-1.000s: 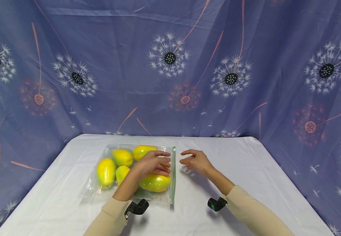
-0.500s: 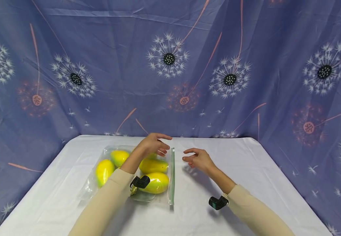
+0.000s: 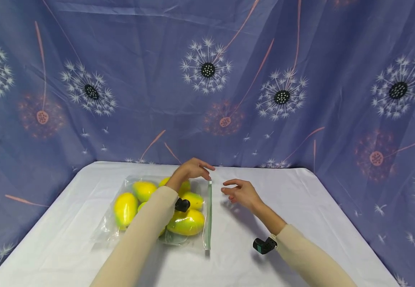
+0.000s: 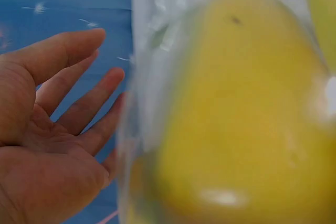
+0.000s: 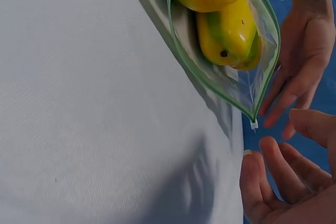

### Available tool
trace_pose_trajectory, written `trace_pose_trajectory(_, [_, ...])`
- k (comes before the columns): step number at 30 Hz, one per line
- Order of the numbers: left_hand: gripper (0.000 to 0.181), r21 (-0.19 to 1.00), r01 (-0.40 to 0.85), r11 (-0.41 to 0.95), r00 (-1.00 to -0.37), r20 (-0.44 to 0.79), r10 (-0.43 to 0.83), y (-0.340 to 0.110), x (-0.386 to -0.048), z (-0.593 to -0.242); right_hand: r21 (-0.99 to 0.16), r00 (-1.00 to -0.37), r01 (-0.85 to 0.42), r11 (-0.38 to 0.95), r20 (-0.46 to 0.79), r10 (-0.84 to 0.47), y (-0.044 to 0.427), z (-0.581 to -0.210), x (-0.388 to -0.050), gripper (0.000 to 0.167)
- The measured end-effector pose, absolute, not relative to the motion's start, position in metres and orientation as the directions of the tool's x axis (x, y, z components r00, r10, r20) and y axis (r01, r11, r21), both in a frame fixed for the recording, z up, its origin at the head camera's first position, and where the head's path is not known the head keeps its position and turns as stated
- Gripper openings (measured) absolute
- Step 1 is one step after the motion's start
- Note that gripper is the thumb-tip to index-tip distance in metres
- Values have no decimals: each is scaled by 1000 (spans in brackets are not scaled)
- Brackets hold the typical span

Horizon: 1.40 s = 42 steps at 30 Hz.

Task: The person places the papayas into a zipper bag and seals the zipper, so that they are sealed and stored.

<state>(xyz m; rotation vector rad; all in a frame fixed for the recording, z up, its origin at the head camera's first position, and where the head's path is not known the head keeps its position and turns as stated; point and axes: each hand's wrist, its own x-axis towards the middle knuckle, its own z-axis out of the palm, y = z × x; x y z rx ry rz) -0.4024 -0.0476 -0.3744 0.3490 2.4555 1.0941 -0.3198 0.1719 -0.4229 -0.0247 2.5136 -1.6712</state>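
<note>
A clear zip bag [image 3: 101, 233] lies on the table with several yellow-green mangoes [image 3: 126, 209] inside. Its green zip edge [image 3: 208, 223] faces right; in the right wrist view the mouth gapes apart and a white slider [image 5: 254, 125] sits at the far corner. My left hand [image 3: 194, 169] reaches over the bag to that corner, fingers loosely extended; whether they touch the slider cannot be told. In the left wrist view the hand [image 4: 50, 140] is spread beside the bag, holding nothing. My right hand [image 3: 242, 194] hovers right of the zip edge, fingers relaxed and apart from the bag.
A white cloth covers the table [image 3: 293, 199]. Blue-purple dandelion-print fabric [image 3: 150, 79] hangs behind and along both sides. Black wrist cameras [image 3: 264, 246] are strapped on both forearms, and the left sleeve covers part of the bag.
My left hand has moved from above the mangoes away from me and slightly right, to the bag's far right corner. My right hand and the bag have stayed nearly still.
</note>
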Motion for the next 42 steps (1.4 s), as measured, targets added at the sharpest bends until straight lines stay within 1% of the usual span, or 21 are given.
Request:
trace_pose_trajectory(5, [43, 664, 50, 746, -872, -335, 357, -47, -409, -379, -921, -993, 37, 387, -78, -92, 166, -424, -325, 36])
trace_pose_trajectory(11, [38, 610, 65, 790, -857, -371, 357, -50, -412, -383, -922, -993, 12, 387, -56, -102, 157, -434, -334, 40])
trace_pose_trajectory(14, [36, 621, 49, 783, -859, -373, 349, -51, -413, -385, -926, -994, 25, 377, -64, -91, 154, -439, -340, 37])
trace_pose_trajectory(21, [33, 684, 24, 729, -879, -333, 342, -51, -412, -387, -940, -996, 69, 334, -82, -24, 145, -444, -351, 30])
trace_pose_trajectory(25, [28, 733, -10, 680, -894, -312, 323, -52, -411, -389, -952, -997, 70, 297, -75, -6, 140, -442, -353, 27])
trace_pose_trajectory(32, [22, 779, -12, 627, -916, -259, 305, -52, -409, -387, -960, -999, 47, 274, -43, 21, 133, -440, -354, 25])
trace_pose_trajectory(38, [20, 797, 1, 604, -924, -230, 305, -50, -406, -386, -987, -997, 61, 147, -55, 45, 131, -438, -359, 23])
trace_pose_trajectory(42, [18, 817, 16, 577, -932, -197, 304, -50, -404, -384, -992, -999, 52, 113, -50, 19, 128, -435, -361, 23])
